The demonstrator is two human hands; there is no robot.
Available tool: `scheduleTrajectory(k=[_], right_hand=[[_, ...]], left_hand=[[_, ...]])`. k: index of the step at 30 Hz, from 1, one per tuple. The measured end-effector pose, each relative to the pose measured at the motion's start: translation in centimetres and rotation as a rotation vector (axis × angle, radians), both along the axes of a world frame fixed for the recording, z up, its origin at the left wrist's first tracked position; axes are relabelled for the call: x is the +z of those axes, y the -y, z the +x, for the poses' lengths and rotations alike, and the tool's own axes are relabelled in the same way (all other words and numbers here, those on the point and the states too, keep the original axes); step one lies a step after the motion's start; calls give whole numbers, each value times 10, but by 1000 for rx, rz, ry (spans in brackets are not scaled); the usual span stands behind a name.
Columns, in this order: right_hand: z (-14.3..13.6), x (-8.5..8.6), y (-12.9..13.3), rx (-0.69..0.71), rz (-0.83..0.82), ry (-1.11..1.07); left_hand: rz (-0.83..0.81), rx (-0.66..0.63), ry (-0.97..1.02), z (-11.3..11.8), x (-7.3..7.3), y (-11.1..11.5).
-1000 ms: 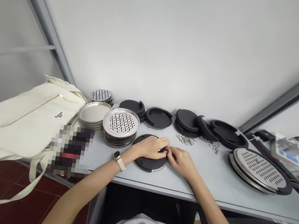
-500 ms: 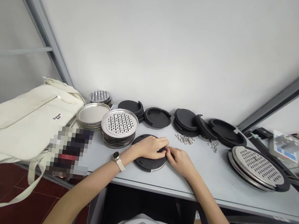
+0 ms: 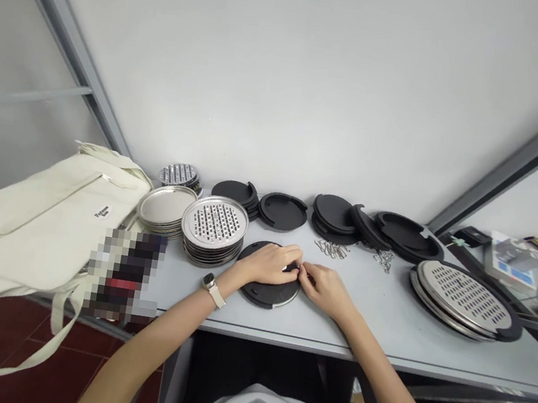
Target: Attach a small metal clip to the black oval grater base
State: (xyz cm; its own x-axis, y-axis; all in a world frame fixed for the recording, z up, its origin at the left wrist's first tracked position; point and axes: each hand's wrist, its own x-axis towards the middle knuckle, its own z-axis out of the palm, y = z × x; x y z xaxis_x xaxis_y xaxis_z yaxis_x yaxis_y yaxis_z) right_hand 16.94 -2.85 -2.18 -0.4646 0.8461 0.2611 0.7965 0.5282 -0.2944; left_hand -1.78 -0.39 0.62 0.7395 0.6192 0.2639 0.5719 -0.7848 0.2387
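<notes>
A round black plastic disc [image 3: 262, 293] lies on the table in front of me, with a strip of silvery metal showing along its lower right rim. Across its top lies my left hand [image 3: 270, 263], fingers curled around the disc's right edge. My right hand [image 3: 323, 286] meets it there, thumb and forefinger pinched together at the rim. Whatever sits between those fingertips is too small and too covered to name. Left of the disc rises a stack of metal grater plates [image 3: 215, 222]. Small metal hooks [image 3: 331, 249] lie beyond my right hand, with more hooks [image 3: 384, 260] beside them.
Plain metal discs [image 3: 167, 205] are stacked at the left, near a cream bag [image 3: 50, 209]. Black round holders [image 3: 282, 211] line the wall. At the right, large grater plates [image 3: 461, 299] rest in a black holder. A metal frame post [image 3: 513, 157] rises behind.
Both hands stay at the disc's right edge; only the fingers have shifted slightly. The disc and the stacks keep their places.
</notes>
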Motion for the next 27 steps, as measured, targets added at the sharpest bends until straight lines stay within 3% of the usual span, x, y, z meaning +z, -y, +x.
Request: scheduleTrajectory(k=[15, 27], right_hand=[[-4, -3, -4, -74, -60, 93], [0, -1, -2, -7, -47, 82]], left_hand=[[72, 39, -24, 1, 2, 3], [37, 63, 2, 1, -2, 0]])
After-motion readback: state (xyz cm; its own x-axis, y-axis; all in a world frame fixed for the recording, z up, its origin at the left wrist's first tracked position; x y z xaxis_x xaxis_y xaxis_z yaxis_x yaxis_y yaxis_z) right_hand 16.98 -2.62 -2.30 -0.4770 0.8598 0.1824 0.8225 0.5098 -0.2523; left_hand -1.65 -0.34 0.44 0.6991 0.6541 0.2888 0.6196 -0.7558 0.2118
